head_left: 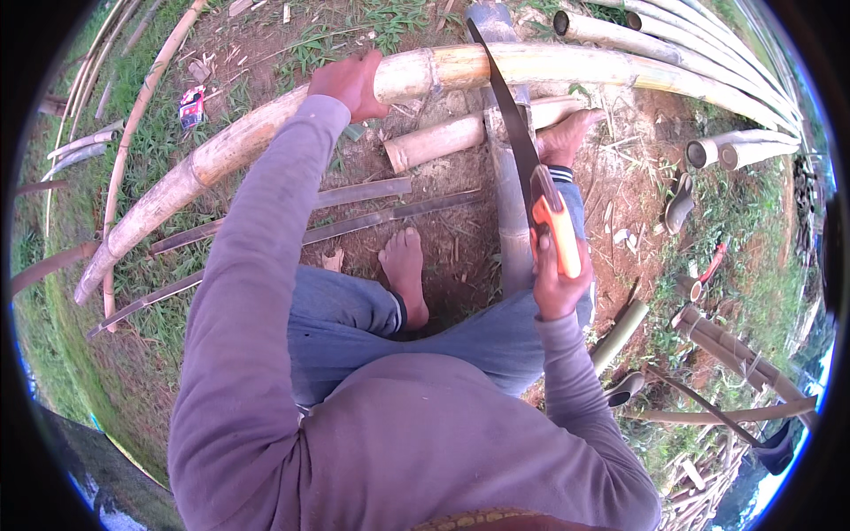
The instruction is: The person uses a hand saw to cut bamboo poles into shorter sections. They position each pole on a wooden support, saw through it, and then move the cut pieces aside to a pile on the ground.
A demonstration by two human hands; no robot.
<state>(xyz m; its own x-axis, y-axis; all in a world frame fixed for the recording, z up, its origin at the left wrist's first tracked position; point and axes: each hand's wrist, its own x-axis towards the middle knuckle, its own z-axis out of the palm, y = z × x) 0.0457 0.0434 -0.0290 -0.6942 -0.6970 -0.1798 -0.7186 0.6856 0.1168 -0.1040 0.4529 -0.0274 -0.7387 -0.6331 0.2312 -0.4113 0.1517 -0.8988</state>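
A long, thick bamboo pole lies across the view, resting over another bamboo piece that runs toward me. My left hand is closed around the pole, left of the crossing. In my right hand is a handsaw, gripped by its orange handle. Its dark blade reaches away from me, and the far end lies against the pole near the crossing. How deep the teeth sit in the bamboo I cannot tell. Beneath the pole lies a shorter bamboo length, near my bare right foot.
Several bamboo poles are stacked at the far right. Split bamboo strips lie by my left foot. A shoe, a red-handled tool and cut bamboo pieces are on the right. A red packet lies far left.
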